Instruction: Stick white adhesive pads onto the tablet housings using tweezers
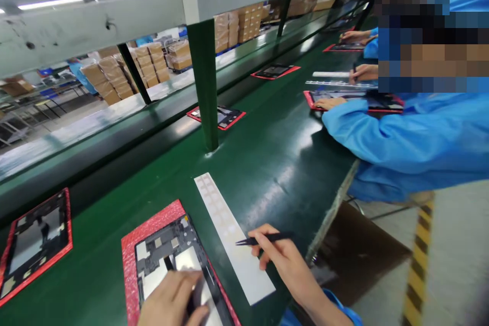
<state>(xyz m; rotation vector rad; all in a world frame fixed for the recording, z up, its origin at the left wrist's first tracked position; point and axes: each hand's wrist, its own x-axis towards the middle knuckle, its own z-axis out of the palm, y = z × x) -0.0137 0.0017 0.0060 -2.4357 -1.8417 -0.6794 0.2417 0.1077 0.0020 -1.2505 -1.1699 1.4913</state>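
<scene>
Black tweezers (263, 239) are pinched in my right hand (280, 257), their tips pointing left over a white strip sheet (250, 277). Pale small pieces in rows line the upper part of that sheet. To its left, an opened tablet (153, 244) with dark and silvery inner parts lies on a red foam sheet (130, 260). My left hand (170, 298) is over the tablet's lower part, fingers curled. Something dark shows between its thumb and fingers, but I cannot make out what it is.
Another opened tablet (38, 239) lies on red foam at the left. A green post (204, 81) stands on the green bench (275, 158), with more tablets behind it. At the right, a co-worker's blue sleeve (367, 117) reaches over the bench edge. Stacked cartons (148, 66) stand beyond.
</scene>
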